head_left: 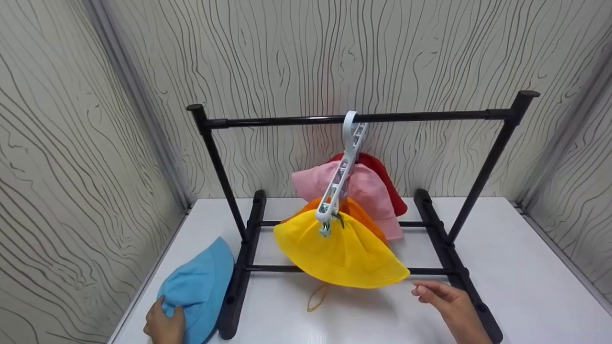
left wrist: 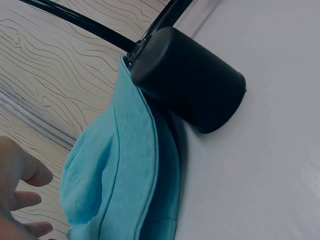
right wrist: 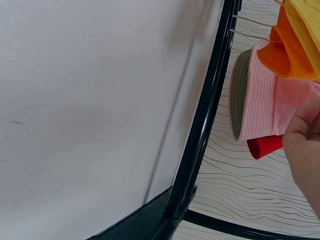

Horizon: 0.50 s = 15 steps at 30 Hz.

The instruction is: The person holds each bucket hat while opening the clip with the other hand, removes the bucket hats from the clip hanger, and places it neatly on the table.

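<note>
Left hand [head_left: 165, 322]: thumb and fingers bent and spread apart, at the crown of the blue hat; head view overlaps them, left wrist view shows a gap.
Blue hat [head_left: 191, 286]: at left hand's fingertips, ahead and to the right; tipped on its side, brim toward the rack foot.
Rack foot [head_left: 239, 282]: right of left hand, beyond the blue hat, close along its brim; contact unclear.
Right hand [head_left: 452, 303]: fingers bent in, thumb and forefinger tips close together; cannot tell if anything thin is pinched. Just off the yellow brim's lower right corner.
Yellow hat [head_left: 334, 258]: left of right hand's fingertips and slightly higher; hangs frontmost, brim down.
Clip [head_left: 325, 229]: farther up-left of right hand, at top of yellow hat, at the hanger's near end.
Orange hat [head_left: 370, 224]: up-left of right hand, directly behind yellow, mostly covered.
Pink hat [head_left: 377, 196]: farther from right hand, behind orange.
Red hat [head_left: 394, 198]: farthest hat from right hand, behind pink, only edges showing.
Hanger [head_left: 340, 176]: up-left of right hand, white, hooked over the bar.
Bar [head_left: 430, 116]: well above both hands, black, runs crosswise.
Cord loop [head_left: 311, 308]: left of right hand, hanging below yellow brim.
Table [head_left: 526, 267]: white, beneath both hands.
</note>
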Tool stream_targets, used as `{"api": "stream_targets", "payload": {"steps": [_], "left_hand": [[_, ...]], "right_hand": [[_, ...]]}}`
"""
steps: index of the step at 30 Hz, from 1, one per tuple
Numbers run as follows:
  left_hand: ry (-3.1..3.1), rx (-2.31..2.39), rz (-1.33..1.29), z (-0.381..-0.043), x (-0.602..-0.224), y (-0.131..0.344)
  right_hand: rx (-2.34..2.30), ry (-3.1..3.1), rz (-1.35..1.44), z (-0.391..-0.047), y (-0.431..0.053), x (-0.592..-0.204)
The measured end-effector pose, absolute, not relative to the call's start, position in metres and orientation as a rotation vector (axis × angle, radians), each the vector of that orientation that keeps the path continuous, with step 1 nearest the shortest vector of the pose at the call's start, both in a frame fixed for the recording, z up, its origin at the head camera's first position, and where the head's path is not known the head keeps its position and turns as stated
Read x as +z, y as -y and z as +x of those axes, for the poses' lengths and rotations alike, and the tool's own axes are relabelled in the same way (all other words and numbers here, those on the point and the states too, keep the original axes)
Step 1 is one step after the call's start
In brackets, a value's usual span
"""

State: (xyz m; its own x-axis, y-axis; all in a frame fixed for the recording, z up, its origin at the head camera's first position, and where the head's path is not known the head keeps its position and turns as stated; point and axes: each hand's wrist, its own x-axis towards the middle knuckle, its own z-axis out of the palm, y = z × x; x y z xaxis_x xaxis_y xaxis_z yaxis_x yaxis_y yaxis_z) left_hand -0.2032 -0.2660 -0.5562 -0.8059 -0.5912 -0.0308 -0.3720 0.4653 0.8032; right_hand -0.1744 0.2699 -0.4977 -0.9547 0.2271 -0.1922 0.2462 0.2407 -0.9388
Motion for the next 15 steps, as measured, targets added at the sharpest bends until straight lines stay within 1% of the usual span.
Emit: {"api": "stream_targets", "payload": {"steps": [8, 15], "left_hand": [[2.495, -1.362, 0.702, -0.206, -0.543, 0.259], [2.432, -1.354, 0.501, -0.213, -0.526, 0.242]], "right_hand": [[-1.891, -2.447, 0.462, -0.175, -0.273, -0.493], [-1.991, -2.397, 0.425, -0.177, -0.275, -0.487]]}}
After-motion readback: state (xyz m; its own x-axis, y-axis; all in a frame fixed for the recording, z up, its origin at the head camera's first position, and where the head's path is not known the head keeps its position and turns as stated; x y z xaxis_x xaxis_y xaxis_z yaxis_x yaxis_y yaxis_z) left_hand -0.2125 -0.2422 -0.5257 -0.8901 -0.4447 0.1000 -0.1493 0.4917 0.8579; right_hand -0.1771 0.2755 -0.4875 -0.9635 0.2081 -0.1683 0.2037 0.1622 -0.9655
